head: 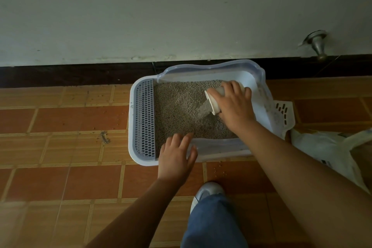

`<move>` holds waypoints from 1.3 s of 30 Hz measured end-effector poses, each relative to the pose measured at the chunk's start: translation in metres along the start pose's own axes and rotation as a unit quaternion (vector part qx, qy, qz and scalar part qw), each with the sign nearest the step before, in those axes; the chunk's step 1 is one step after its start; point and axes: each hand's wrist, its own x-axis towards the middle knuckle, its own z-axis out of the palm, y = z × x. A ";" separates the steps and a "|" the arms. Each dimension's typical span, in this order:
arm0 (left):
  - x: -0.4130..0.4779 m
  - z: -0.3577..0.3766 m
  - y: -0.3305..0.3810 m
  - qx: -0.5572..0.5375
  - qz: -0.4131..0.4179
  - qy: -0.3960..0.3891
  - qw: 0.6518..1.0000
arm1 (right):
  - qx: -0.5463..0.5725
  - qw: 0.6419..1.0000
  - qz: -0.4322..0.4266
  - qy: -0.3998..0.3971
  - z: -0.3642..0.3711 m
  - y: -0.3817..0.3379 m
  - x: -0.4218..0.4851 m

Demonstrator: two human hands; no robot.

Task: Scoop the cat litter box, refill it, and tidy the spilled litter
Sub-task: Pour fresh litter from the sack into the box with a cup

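Orange-brown tiled floor [80,177] runs up to a dark skirting board [80,74] below a pale, scuffed wall [161,16], seen from the head camera looking down.

Against the skirting sits a white rectangular plastic litter box [131,127] with a translucent bluish raised rim and a grey slotted step [144,119] along its left end. Grey granular litter [177,110] covers most of its bottom.

The right hand [235,106] reaches over the box with its fingers wrapped round a small white cup [214,98], tipped mouth-down to the left. A pale stream of fresh litter [203,111] falls from the cup onto the bed below. The left hand [177,157] holds nothing; its fingers are spread and fairly straight over the near wall of the box, seemingly steadying it.

A white slotted plastic scoop [284,112] is wedged against the right outside wall of the box, untouched. Just beyond it on the floor lies a crumpled white plastic bag [322,147]. A metal doorstop [317,44] sticks out from the wall at far right. A grey shoe [207,191] and a blue denim leg stand near the box.

Judging by the set-aside scoop and the pouring cup, scooping looks finished and refilling is under way. Spilled granules [219,170] dot the tiles in front of the box and to its left, so tidying is not yet done.
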 end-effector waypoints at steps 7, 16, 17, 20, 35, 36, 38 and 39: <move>0.002 0.001 0.001 -0.001 -0.015 -0.017 1.000 | -0.032 0.997 -0.045 0.057 -0.001 0.006 -0.003; 0.003 -0.003 0.007 0.011 -0.025 -0.028 0.999 | -0.094 0.982 -0.110 0.118 -0.005 0.012 -0.010; 0.003 -0.004 0.007 0.016 -0.024 -0.034 0.999 | -0.096 0.981 -0.113 0.125 -0.006 0.014 -0.011; 0.003 -0.009 0.010 0.034 -0.027 -0.054 0.998 | -0.098 0.978 -0.105 0.150 -0.009 0.021 -0.017; 0.009 -0.037 0.044 0.138 -0.013 -0.182 0.973 | 0.468 0.854 0.224 0.029 -0.040 0.070 -0.064; 0.010 -0.037 0.046 0.146 -0.005 -0.190 0.971 | 0.484 0.843 0.233 0.024 -0.041 0.074 -0.064; 0.015 -0.034 0.050 0.158 -0.003 -0.205 0.966 | 0.509 0.827 0.238 0.017 -0.043 0.084 -0.061; 0.018 -0.034 0.052 0.158 -0.011 -0.216 0.963 | 0.518 0.821 0.240 0.012 -0.044 0.089 -0.059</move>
